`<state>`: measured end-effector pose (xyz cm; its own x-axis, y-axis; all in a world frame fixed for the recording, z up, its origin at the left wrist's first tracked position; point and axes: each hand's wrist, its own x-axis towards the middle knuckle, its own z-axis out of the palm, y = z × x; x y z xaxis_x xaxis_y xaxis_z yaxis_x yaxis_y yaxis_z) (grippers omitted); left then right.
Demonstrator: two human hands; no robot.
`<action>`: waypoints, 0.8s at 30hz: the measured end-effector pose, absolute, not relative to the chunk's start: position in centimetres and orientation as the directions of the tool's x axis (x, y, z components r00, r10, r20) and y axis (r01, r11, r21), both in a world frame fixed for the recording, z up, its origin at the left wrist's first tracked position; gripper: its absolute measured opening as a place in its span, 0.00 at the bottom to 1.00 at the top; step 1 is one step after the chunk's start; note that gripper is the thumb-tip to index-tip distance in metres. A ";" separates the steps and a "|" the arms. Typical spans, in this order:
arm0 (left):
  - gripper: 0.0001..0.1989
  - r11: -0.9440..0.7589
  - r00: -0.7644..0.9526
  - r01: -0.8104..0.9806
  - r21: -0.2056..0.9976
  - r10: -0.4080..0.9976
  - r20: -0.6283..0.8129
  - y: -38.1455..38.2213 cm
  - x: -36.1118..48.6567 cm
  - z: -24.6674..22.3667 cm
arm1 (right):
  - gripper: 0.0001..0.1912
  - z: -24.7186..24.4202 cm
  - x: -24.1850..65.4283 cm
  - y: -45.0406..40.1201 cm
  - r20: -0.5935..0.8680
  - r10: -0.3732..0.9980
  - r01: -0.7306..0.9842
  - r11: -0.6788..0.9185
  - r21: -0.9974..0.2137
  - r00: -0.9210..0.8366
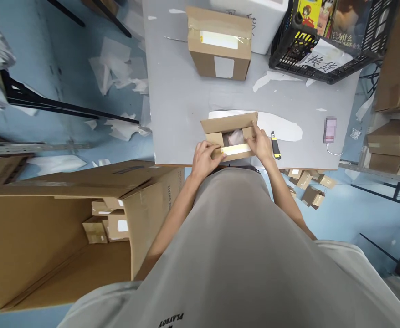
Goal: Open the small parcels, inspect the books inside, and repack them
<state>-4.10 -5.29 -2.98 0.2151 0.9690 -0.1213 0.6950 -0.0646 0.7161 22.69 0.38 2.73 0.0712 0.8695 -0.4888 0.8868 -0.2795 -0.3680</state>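
Observation:
A small cardboard box lies at the table's front edge with its flaps raised and something pale pink inside. My left hand grips the near left corner of its front flap, by a white and yellow label strip. At the box's right side, my right hand has its fingers on the side and near flaps. A black and yellow utility knife lies just right of that hand. White paper is spread behind the box.
On the grey table are a taped carton, a white container, a black crate of books and a phone on a cable. A large open carton with small boxes inside stands at lower left. Small boxes lie on the floor right.

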 end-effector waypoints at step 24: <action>0.15 -0.155 0.291 0.797 0.584 0.946 -0.146 -6.6 -3.4 -1.4 | 0.41 2.0 19.2 -0.9 -0.417 0.907 0.971 -0.153 -0.184 0.064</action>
<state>-3.43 -6.61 -1.38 0.2910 0.9456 -0.1457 0.7965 -0.1551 0.5844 19.18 -0.92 1.96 0.0644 0.9068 -0.4167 0.9709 -0.1534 -0.1838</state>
